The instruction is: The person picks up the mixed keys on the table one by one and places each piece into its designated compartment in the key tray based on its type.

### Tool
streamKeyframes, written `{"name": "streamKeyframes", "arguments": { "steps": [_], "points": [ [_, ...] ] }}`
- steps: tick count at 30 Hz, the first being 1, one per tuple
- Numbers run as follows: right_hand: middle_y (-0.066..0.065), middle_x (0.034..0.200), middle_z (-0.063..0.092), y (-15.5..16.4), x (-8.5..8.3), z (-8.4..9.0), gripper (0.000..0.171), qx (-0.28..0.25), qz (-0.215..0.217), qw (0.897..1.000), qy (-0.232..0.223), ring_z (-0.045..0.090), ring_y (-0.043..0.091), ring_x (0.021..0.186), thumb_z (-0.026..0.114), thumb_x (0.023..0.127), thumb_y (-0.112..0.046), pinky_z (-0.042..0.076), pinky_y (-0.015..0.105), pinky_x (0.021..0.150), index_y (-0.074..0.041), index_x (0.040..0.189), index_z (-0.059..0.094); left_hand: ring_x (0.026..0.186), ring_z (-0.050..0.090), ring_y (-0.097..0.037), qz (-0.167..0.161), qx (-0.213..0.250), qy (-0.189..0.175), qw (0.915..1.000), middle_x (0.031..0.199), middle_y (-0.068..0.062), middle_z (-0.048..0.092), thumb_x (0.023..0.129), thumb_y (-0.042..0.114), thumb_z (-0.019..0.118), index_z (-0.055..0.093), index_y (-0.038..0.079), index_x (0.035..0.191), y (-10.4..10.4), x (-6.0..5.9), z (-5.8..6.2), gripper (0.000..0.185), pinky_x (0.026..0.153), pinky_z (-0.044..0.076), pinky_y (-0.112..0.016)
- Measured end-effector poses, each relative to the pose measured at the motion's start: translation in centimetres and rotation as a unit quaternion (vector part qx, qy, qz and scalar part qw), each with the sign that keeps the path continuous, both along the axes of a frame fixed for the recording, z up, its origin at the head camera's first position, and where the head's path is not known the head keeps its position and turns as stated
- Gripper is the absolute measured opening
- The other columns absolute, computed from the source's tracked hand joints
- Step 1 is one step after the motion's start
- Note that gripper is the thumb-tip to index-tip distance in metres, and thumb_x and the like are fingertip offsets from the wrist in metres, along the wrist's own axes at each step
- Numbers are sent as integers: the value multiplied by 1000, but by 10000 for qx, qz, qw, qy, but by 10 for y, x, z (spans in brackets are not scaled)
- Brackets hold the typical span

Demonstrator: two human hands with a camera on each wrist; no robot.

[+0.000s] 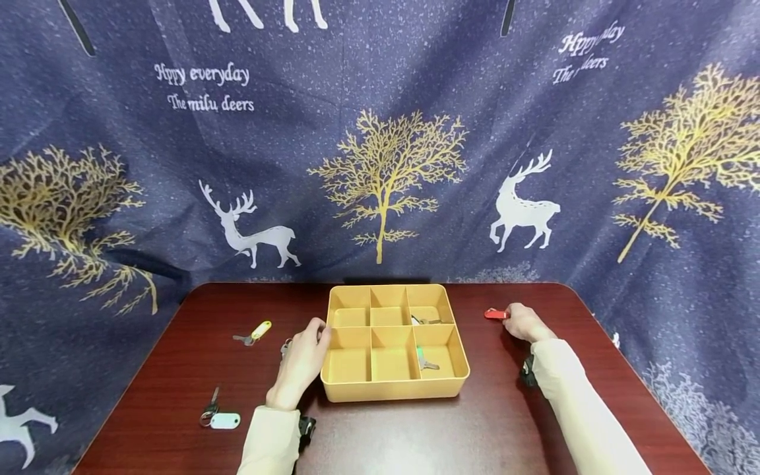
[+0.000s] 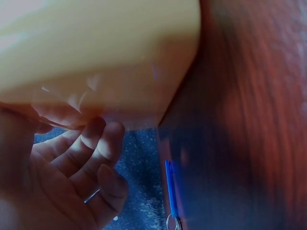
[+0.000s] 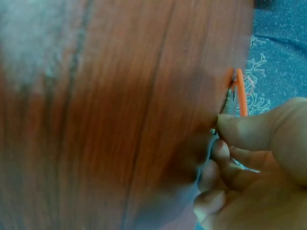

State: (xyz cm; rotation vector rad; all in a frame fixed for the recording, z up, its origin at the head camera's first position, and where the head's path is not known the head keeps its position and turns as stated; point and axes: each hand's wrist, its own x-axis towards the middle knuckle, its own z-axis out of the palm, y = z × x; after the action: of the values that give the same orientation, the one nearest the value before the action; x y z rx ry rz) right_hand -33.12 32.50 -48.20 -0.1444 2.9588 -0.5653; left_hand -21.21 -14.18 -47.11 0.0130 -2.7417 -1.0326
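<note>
Red, the key tag (image 1: 495, 315) right of the yellow tray (image 1: 394, 391) is pinched at one end by the right hand (image 1: 525, 322), while the left hand (image 1: 304, 359), its grip unclear, touches the tray's side, likely steadying it.

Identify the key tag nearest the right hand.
The red tag, the only one seen right of the tray, at the right hand; the yellow tag and pale blue tag lie left of the tray.

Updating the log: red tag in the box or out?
Out: the red tag is by the right hand, with table showing between it and the box.
</note>
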Motion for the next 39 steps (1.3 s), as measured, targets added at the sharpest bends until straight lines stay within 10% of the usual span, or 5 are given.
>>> {"name": "streamKeyframes", "arguments": {
  "steps": [21,39],
  "points": [
    [1,71,55,4,9,-13,9,-789,604,9918,810,48,17,67,65,88,-2,39,35,66,-5,82,59,61,51,-16,3,121,-133,9998,76,1,57,103,28,48,59,15,107,-2,0,-2,18,57,41,-34],
    [2,79,53,-7,34,21,10,-1066,880,9743,1777,46,17,71,65,93,-14,38,34,68,-7,87,62,62,52,-16,43,170,-210,9996,78,1,59,103,31,47,59,16,106,-2,0,0,20,56,41,-34]
  ]
}}
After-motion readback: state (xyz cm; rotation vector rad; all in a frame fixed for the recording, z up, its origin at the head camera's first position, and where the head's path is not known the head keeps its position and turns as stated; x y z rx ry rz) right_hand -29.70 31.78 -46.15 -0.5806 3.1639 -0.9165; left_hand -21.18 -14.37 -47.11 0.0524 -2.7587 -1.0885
